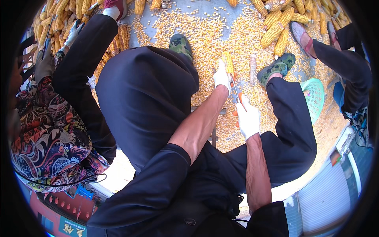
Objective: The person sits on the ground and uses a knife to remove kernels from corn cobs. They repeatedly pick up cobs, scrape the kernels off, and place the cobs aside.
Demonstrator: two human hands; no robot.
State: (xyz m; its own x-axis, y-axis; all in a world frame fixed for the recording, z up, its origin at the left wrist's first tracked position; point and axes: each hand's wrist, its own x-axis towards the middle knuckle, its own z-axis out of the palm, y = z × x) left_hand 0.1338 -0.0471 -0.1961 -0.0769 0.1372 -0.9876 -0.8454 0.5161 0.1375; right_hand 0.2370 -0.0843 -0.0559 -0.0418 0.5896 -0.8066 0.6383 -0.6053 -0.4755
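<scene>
My left hand [221,76], in a white glove with orange on the palm side, is closed around the lower part of a yellow corn cob [228,61]. In a matching glove, my right hand [248,116] grips a slim metal hand tool [236,89], whose exact kind I cannot tell. The tool's far end meets the cob's lower end beside my left fingers. Loose corn kernels [204,32] cover the ground beneath both hands. A bare, stripped cob [253,68] lies just right of the held one.
Unshelled cobs [276,28] are heaped at the upper right, more cobs [60,13] at the upper left. A person in a patterned top [53,127] sits at left, wearing gloves; another person's legs [340,59] are at right. A green patterned item [315,99] lies beyond my right leg.
</scene>
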